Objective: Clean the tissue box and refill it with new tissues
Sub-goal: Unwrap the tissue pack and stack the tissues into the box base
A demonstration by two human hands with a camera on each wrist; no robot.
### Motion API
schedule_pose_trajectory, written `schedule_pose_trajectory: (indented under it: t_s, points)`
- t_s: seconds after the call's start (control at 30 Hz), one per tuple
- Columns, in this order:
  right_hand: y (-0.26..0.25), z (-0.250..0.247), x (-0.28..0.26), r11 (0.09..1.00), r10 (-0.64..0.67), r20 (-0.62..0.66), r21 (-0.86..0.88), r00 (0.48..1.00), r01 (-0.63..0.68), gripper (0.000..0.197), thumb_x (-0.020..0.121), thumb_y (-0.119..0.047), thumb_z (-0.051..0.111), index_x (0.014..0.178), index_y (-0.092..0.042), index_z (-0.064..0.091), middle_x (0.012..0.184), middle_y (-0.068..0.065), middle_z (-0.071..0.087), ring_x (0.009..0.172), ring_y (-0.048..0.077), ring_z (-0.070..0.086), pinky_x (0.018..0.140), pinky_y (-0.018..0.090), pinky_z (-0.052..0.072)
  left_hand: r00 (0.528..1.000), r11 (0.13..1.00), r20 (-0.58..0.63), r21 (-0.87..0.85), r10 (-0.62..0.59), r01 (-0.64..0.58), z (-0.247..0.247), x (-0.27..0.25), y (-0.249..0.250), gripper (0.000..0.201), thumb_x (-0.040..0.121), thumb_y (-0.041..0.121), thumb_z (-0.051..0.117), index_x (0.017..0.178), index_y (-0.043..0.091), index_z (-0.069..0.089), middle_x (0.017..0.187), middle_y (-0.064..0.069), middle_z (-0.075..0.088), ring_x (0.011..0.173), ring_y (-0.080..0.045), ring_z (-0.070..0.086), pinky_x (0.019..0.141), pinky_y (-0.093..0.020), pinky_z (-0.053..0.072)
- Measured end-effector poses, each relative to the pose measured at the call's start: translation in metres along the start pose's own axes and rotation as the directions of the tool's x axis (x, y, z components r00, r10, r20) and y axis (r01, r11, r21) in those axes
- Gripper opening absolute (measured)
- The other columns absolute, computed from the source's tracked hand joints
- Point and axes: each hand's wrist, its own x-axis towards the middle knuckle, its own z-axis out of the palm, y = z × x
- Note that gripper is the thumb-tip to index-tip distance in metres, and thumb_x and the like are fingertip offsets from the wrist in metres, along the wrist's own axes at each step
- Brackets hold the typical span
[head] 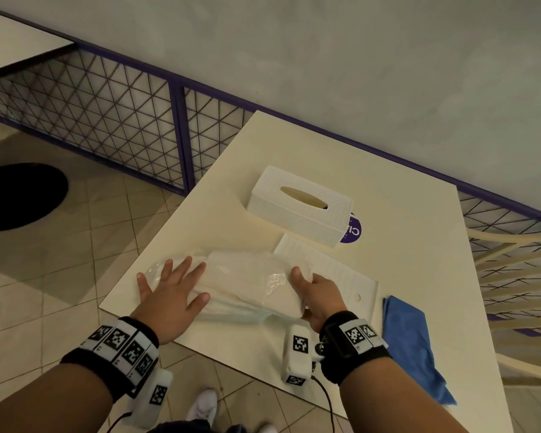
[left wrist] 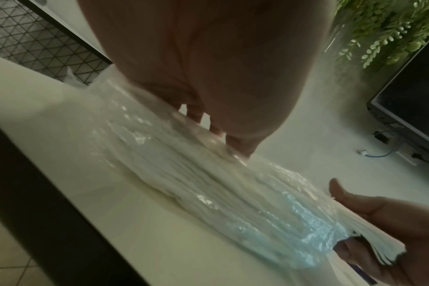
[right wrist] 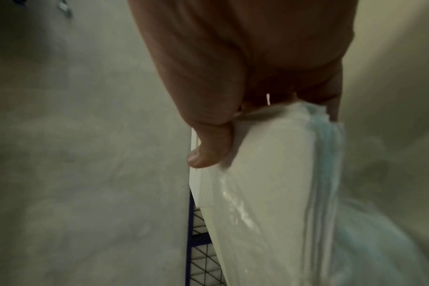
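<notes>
A stack of white tissues (head: 250, 276) in a clear plastic wrapper (head: 274, 284) lies near the front edge of the cream table (head: 403, 189). My left hand (head: 172, 289) lies flat with spread fingers on the left end of the wrapper (left wrist: 140, 135), pressing it down. My right hand (head: 316, 295) grips the right end of the tissue stack (right wrist: 269, 164), thumb on top, fingers underneath. The white woven tissue box (head: 300, 204) stands behind, its oval slot up. Its flat white base panel (head: 331, 270) lies between the box and the stack.
A folded blue cloth (head: 413, 342) lies at the table's right front. A round purple sticker (head: 352, 231) shows beside the box. A cream chair (head: 519, 276) stands to the right. A purple-framed mesh fence (head: 122, 120) runs behind the table.
</notes>
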Motion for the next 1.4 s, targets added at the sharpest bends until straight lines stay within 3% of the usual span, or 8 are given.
schedule_pose_trajectory:
  t_s: [0.13, 0.37, 0.63, 0.77, 0.93, 1.1, 1.27, 1.4]
  points:
    - [0.002, -0.020, 0.010, 0.997, 0.064, -0.158, 0.041, 0.985, -0.058, 0.070, 0.075, -0.059, 0.067, 0.113, -0.001, 0.055, 0.100, 0.013, 0.068, 0.081, 0.031, 0.067, 0.076, 0.054, 0.058, 0.999, 0.999, -0.002, 0.033, -0.038, 0.038, -0.001, 0.002, -0.003, 0.063, 0.093, 0.059, 0.026, 0.148, 0.040, 0.004, 0.159, 0.010, -0.010, 0.145, -0.021, -0.015, 0.109, -0.063, -0.012]
    - [0.009, -0.030, 0.003, 0.998, 0.063, 0.004, 0.004, 0.998, -0.063, 0.034, 0.075, -0.007, 0.076, 0.106, -0.004, 0.063, 0.099, 0.016, 0.070, 0.078, 0.032, 0.068, 0.053, 0.033, 0.055, 0.983, 0.979, 0.010, 0.089, 0.186, -0.186, 0.008, -0.003, 0.000, 0.078, 0.071, 0.077, 0.001, 0.145, 0.050, 0.001, 0.157, 0.013, -0.014, 0.144, -0.016, -0.016, 0.111, -0.058, -0.016]
    - [0.012, -0.054, 0.016, 0.996, 0.089, 0.037, 0.019, 0.995, -0.090, 0.054, 0.047, -0.022, 0.081, 0.098, -0.006, 0.073, 0.102, 0.009, 0.071, 0.092, 0.028, 0.065, 0.084, 0.035, 0.050, 0.991, 0.984, 0.077, 0.137, 0.106, -0.116, 0.009, 0.003, 0.009, 0.078, 0.069, 0.077, 0.004, 0.144, 0.053, 0.005, 0.158, 0.011, -0.012, 0.145, -0.019, -0.016, 0.109, -0.060, -0.015]
    - [0.033, -0.052, 0.048, 0.990, 0.109, 0.108, -0.097, 0.988, -0.098, 0.076, 0.027, -0.030, 0.087, 0.097, -0.006, 0.073, 0.111, 0.005, 0.069, 0.091, 0.026, 0.061, 0.100, 0.053, 0.044, 0.997, 0.985, 0.032, 0.155, 0.068, -0.072, 0.008, 0.000, 0.021, 0.059, 0.090, 0.064, 0.024, 0.145, 0.051, 0.008, 0.159, 0.008, -0.009, 0.145, -0.021, -0.016, 0.109, -0.060, -0.015]
    - [0.029, -0.064, 0.039, 0.984, 0.141, 0.124, -0.128, 0.982, -0.126, 0.073, 0.030, -0.024, 0.092, 0.096, 0.000, 0.070, 0.104, 0.013, 0.069, 0.081, 0.033, 0.059, 0.073, 0.046, 0.045, 0.990, 0.982, 0.009, 0.127, 0.143, -0.143, 0.016, -0.003, 0.020, 0.075, 0.070, 0.073, 0.000, 0.143, 0.054, 0.006, 0.158, 0.011, -0.013, 0.145, -0.020, -0.015, 0.108, -0.058, -0.018]
    - [-0.014, -0.083, -0.017, 0.953, -0.183, -0.038, -0.252, 0.982, 0.168, 0.037, 0.057, -0.010, 0.078, 0.093, -0.009, 0.067, 0.090, 0.012, 0.073, 0.085, 0.034, 0.069, 0.082, 0.046, 0.057, 0.996, 0.985, 0.056, 0.148, 0.076, -0.083, 0.016, -0.001, 0.011, 0.052, 0.093, 0.057, 0.020, 0.142, 0.056, 0.001, 0.157, 0.013, -0.015, 0.145, -0.018, -0.017, 0.108, -0.063, -0.013]
    - [-0.049, -0.104, -0.049, 0.651, -0.540, 0.063, -0.601, 0.839, 0.464, 0.036, 0.073, -0.005, 0.067, 0.107, -0.018, 0.059, 0.090, 0.003, 0.066, 0.083, 0.025, 0.062, 0.069, 0.025, 0.044, 0.994, 0.985, -0.066, 0.157, 0.085, -0.074, -0.010, 0.008, 0.028, 0.057, 0.095, 0.048, 0.035, 0.147, 0.040, 0.016, 0.160, 0.005, -0.001, 0.147, -0.020, -0.003, 0.114, -0.058, -0.004]
    - [-0.063, -0.105, -0.072, 0.513, -0.639, 0.169, -0.633, 0.751, 0.579, 0.051, 0.078, -0.010, 0.066, 0.121, -0.033, 0.052, 0.102, -0.007, 0.063, 0.084, 0.017, 0.058, 0.065, 0.005, 0.041, 0.939, 0.842, -0.237, -0.425, 0.251, -0.332, -0.022, 0.015, 0.085, 0.089, 0.077, 0.042, 0.071, 0.147, 0.029, 0.018, 0.146, 0.013, 0.029, 0.132, -0.005, 0.034, 0.108, -0.029, 0.029]
